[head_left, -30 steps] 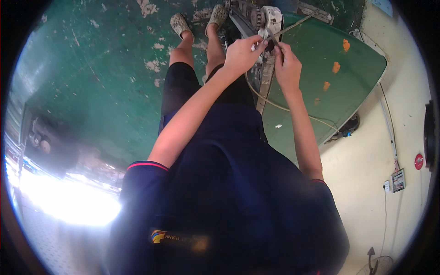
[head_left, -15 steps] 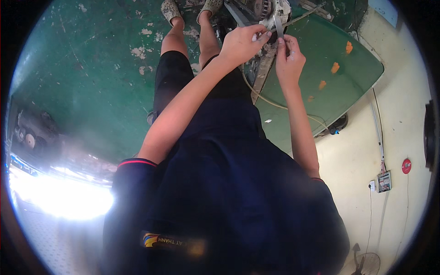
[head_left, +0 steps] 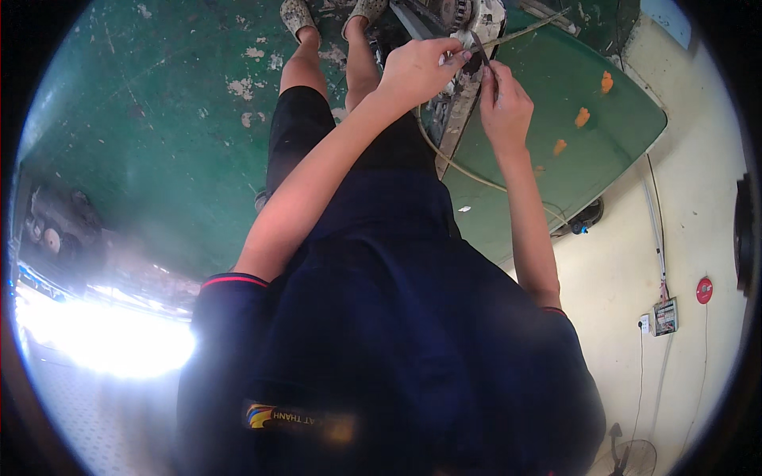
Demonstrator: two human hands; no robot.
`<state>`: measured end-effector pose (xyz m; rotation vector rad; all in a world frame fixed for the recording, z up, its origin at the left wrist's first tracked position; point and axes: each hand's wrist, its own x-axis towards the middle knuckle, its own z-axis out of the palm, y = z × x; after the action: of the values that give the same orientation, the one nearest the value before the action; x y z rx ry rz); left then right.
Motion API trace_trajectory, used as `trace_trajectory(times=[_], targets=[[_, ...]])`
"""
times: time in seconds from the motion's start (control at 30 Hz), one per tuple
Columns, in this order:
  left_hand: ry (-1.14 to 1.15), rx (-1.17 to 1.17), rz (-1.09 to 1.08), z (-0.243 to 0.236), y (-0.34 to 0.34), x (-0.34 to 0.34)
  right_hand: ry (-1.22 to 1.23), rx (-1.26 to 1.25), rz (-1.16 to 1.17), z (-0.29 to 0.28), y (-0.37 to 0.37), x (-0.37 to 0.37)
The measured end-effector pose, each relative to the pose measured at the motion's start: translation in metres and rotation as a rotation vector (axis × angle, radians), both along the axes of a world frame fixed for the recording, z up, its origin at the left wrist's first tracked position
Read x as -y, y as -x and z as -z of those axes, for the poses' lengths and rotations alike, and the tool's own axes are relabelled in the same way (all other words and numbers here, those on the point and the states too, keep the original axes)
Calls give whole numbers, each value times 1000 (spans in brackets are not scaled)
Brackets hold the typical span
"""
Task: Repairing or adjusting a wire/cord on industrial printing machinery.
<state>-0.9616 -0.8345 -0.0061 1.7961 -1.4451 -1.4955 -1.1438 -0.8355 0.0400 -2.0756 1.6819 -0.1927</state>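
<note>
At the top of the view my left hand (head_left: 421,73) is closed, thumb and fingers pinched together; a bit of white shows by the fingers, too small to name. Close beside it, my right hand (head_left: 508,105) grips a thin flat metal strip (head_left: 481,49), blade-like, between thumb and fingers. The strip points up and away, its upper end near the left fingertips; whether they touch I cannot tell. Just beyond both hands lies a machine part (head_left: 490,17) with a whitish housing and a dark edge. A round ribbed piece (head_left: 456,13) sits next to it, partly cut off by the frame.
A green panel-like surface (head_left: 587,151) with orange spots lies at the right, a pale hose (head_left: 468,176) curving across it. Grey metal bars (head_left: 409,20) stand near the left hand. My feet are on the worn green floor (head_left: 175,119). A cream wall (head_left: 595,270) rises at the right.
The metal strip has turned from its bright broad face to a darker, narrower look. My right hand has shifted slightly right; my left hand has moved a little left.
</note>
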Motion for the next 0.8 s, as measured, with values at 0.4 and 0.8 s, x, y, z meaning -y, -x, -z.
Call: trace_trajectory(times=[0.4,0.8], targets=[[2,22,126,-4,-6,11,110,4,-138,14,-3,12],[30,45,161,-2,1,16,75,3,-61,20,2,6]])
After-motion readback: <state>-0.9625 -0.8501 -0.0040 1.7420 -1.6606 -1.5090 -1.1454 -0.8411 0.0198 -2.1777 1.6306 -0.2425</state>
